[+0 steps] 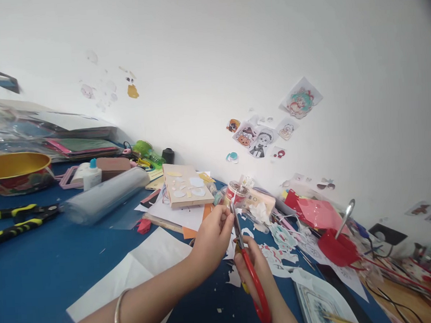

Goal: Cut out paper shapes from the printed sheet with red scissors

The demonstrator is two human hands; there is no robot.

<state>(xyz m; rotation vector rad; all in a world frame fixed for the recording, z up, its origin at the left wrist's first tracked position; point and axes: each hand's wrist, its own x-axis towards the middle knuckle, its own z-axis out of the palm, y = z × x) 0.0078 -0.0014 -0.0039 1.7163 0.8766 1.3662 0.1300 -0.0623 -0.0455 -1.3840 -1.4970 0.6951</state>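
My right hand (259, 270) is wrapped round the red handles of a pair of scissors (254, 285), whose blades point up and away from me. Beside the blades, my left hand (214, 234) is closed in a pinch. Whatever sits between its fingertips is too small and hidden to make out. White paper cut-outs and scraps (274, 259) lie just beyond and to the right of my hands. A large folded sheet of white paper (148, 256) is partly under my left forearm.
A board with small paper pieces (186, 199) stands behind my hands. At left are yellow-black pliers (23, 222), a clear plastic roll (107, 196), a glue bottle (92, 175) and a gold tin (17, 174). A white tray (325, 295) and red lamp-like object (337, 246) are right.
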